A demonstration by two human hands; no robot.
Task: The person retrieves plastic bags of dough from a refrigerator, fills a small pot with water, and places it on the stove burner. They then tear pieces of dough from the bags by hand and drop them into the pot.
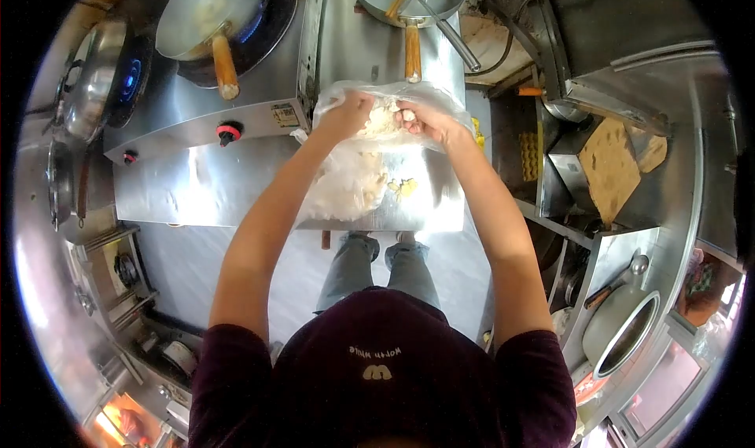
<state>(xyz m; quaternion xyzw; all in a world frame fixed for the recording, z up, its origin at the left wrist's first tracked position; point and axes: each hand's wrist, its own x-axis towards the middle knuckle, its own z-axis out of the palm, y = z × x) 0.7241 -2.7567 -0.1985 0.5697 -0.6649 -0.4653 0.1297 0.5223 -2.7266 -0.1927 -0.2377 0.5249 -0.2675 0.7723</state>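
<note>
A clear plastic bag point(334, 100) lies spread at the far part of the steel counter, with pale, crumbly food point(384, 119) inside its mouth. My left hand point(351, 116) is at the bag's left side, its fingers curled in on the plastic and partly hidden. Across from it, my right hand point(425, 121) is closed at the bag's right side, with a small whitish lump point(408, 115) at its fingertips. Nearer me sits a second clear bag point(346, 185) with pale contents. Beside that bag are yellowish slices point(403, 187), lying on the metal.
Beyond the bags is a pan point(413, 51) with a wooden handle and a wire strainer over it. On the left, a wok point(208, 20) and a steel pan point(94, 78) sit over blue flames. A large pot point(621, 330) and ladle point(638, 266) are at right.
</note>
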